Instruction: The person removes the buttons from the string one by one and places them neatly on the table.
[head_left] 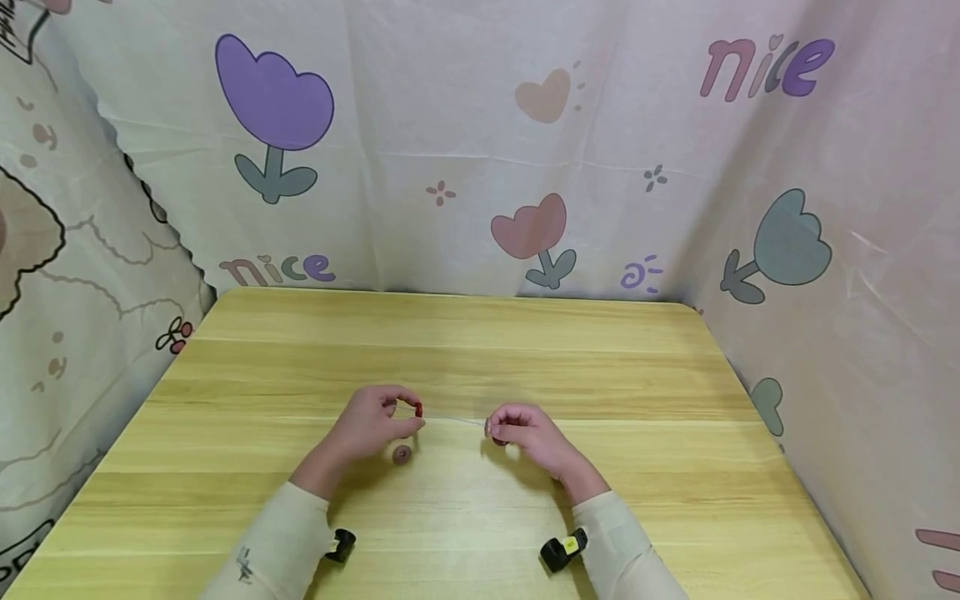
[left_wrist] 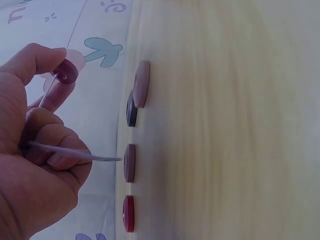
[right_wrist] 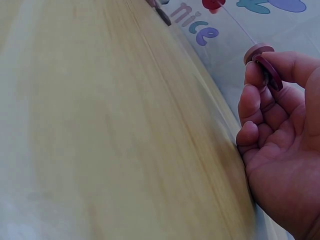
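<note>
One brown button (head_left: 402, 454) lies just on the near side of the left hand (head_left: 367, 425), which pinches a red button (left_wrist: 65, 71); apart from it, the right hand (head_left: 536, 437) pinches a maroon button (right_wrist: 270, 74) (a pinkish button (right_wrist: 251, 51) beside it). Thread (head_left: 453, 418) spans the gap; patterned cloth (head_left: 450, 108) hangs beyond both.

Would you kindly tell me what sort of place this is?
Probably an indoor craft spot: a wood-grain table, printed backdrop, and a red button with string in the left hand.
</note>
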